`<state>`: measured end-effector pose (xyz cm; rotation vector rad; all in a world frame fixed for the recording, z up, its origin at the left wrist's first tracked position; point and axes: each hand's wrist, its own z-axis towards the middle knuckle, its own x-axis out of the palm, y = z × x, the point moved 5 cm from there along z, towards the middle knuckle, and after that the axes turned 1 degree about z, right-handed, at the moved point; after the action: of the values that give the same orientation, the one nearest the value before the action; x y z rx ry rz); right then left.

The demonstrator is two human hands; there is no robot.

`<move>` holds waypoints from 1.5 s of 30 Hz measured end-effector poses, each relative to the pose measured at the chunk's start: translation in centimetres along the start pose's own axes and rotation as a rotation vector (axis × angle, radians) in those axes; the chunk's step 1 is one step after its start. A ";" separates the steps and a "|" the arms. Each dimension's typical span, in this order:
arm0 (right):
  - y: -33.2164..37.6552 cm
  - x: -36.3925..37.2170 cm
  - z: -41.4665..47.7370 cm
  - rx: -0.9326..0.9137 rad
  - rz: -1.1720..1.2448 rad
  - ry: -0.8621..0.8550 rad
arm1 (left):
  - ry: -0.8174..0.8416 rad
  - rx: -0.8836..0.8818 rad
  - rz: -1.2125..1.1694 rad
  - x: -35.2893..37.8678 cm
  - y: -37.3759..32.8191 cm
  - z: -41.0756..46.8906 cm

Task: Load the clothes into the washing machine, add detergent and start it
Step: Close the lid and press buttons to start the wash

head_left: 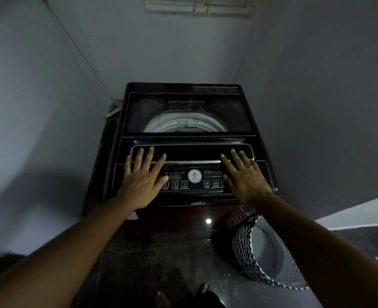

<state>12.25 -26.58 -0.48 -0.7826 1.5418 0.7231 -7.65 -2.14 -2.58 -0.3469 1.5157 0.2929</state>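
Note:
A dark maroon top-loading washing machine (259,138) stands in the corner. Its glass lid (188,112) lies flat and shut, and the white drum rim shows through it. My left hand (142,177) rests flat with fingers spread on the left of the control panel (194,177), its fingertips on the lid's front handle. My right hand (243,176), a ring on one finger, lies flat on the panel's right side in the same way. Neither hand holds anything. A black-and-white zigzag laundry basket (241,247) sits on the floor at the lower right; its inside looks pale and bare.
Grey walls close in on the left, back and right of the machine. A cord runs down the left wall to a white power strip (113,111) behind the machine. The floor is dark tile (161,258). My toes (203,287) show at the bottom edge.

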 end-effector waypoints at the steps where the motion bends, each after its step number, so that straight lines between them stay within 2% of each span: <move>1: -0.1 0.0 0.0 -0.004 0.004 -0.006 | 0.002 -0.009 -0.010 0.1 0.0 0.0; 10: -1.8 -0.2 0.3 -0.093 0.034 0.007 | 0.058 -0.018 0.010 0.4 1.1 -0.2; 15: -2.0 1.0 -1.7 0.053 0.036 -0.046 | 0.030 -0.137 -0.029 0.7 0.0 -1.4; 27: -2.4 1.2 -1.6 0.032 0.082 -0.023 | 0.101 -0.223 -0.115 1.1 -0.1 -1.4; 35: -3.3 0.8 -1.0 -0.015 0.078 0.102 | 0.149 -0.237 -0.119 0.5 -0.3 -1.6; 40: -2.0 0.9 -1.6 0.064 0.037 0.107 | 0.165 -0.315 -0.098 0.7 -1.2 -2.6; 45: -1.7 1.4 -2.2 0.106 0.050 0.097 | 0.188 -0.308 -0.127 0.9 -1.2 -2.9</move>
<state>12.28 -29.50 -1.64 -0.7111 1.6782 0.6416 -9.77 -4.44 -3.53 -0.7291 1.6254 0.4029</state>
